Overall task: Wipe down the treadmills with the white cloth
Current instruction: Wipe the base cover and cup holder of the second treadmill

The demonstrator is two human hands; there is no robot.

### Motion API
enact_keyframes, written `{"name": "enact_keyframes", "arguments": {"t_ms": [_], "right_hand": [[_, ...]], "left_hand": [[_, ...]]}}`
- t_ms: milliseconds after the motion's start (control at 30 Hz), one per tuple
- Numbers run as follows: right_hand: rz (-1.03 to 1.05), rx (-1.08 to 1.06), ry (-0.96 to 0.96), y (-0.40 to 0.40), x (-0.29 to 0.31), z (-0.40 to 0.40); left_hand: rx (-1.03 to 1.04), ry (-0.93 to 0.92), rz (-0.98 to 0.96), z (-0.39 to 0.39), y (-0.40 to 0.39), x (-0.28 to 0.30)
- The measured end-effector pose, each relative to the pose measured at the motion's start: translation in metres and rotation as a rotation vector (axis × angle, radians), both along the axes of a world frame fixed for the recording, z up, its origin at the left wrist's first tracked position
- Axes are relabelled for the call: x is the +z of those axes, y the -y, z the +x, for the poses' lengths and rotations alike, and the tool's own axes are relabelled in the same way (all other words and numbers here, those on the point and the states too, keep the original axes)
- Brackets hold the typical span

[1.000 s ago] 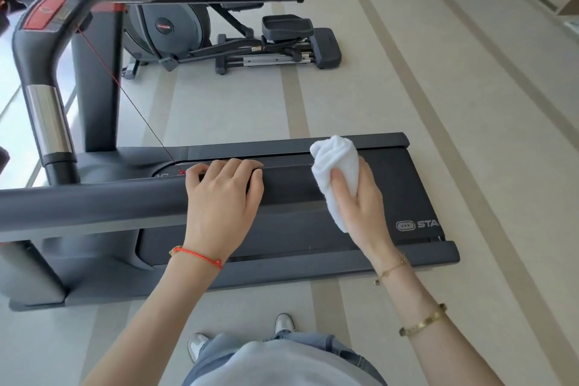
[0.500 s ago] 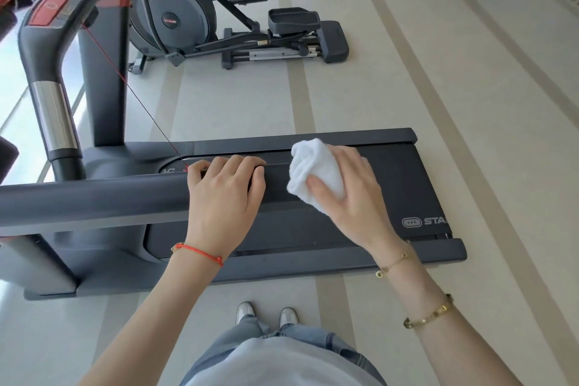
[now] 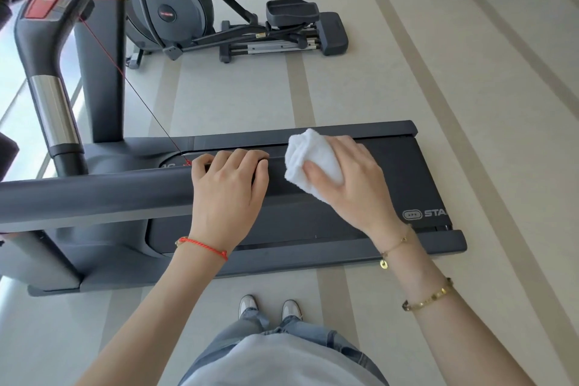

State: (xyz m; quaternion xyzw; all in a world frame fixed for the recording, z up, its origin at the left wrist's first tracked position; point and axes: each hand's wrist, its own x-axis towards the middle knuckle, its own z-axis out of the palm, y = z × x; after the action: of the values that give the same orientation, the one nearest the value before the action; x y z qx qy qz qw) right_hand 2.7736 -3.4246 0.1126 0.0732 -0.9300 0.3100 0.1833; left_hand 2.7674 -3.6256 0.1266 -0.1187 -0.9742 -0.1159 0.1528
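Note:
A dark grey treadmill (image 3: 416, 185) lies across the view in front of me, its near handrail (image 3: 94, 194) running in from the left. My left hand (image 3: 228, 194) grips the end of that handrail, fingers curled over its top. Just to the right, my right hand (image 3: 351, 185) holds a bunched white cloth (image 3: 313, 160) at the rail's end, above the black belt, thumb pressed into the cloth. The rail's tip under the cloth is hidden.
The treadmill's upright handle with a red panel (image 3: 47, 3) and a red safety cord (image 3: 138, 91) rise at left. An elliptical trainer (image 3: 238, 25) stands beyond on the pale striped floor. My shoes (image 3: 269, 307) are just short of the treadmill's near side rail.
My right hand with the cloth has swept left along the rail end toward my left hand and rolled from upright to lying across it. My left hand stayed put.

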Motion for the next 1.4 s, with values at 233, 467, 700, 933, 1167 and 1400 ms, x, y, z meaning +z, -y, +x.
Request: {"name": "enact_keyframes", "arguments": {"t_ms": [233, 467, 700, 933, 1167, 1400], "right_hand": [[-0.25, 0.055, 0.454, -0.016, 0.018, -0.027], [0.238, 0.036, -0.091, 0.005, 0.003, -0.009], [0.451, 0.095, -0.195, 0.042, 0.009, -0.014], [0.51, 0.14, -0.172, 0.11, 0.012, -0.019], [0.535, 0.134, -0.173, 0.197, 0.011, -0.024], [0.511, 0.117, -0.186, 0.283, 0.009, -0.027]], "left_hand": [[-0.029, 0.056, 0.048, 0.001, 0.004, 0.004], [0.0, -0.006, 0.109, 0.006, 0.028, 0.003], [0.042, -0.041, 0.139, 0.008, 0.072, -0.001], [0.063, -0.086, 0.157, 0.005, 0.125, -0.004], [0.065, -0.1, 0.151, 0.0, 0.207, -0.006], [0.028, -0.109, 0.148, -0.005, 0.298, -0.007]]}}
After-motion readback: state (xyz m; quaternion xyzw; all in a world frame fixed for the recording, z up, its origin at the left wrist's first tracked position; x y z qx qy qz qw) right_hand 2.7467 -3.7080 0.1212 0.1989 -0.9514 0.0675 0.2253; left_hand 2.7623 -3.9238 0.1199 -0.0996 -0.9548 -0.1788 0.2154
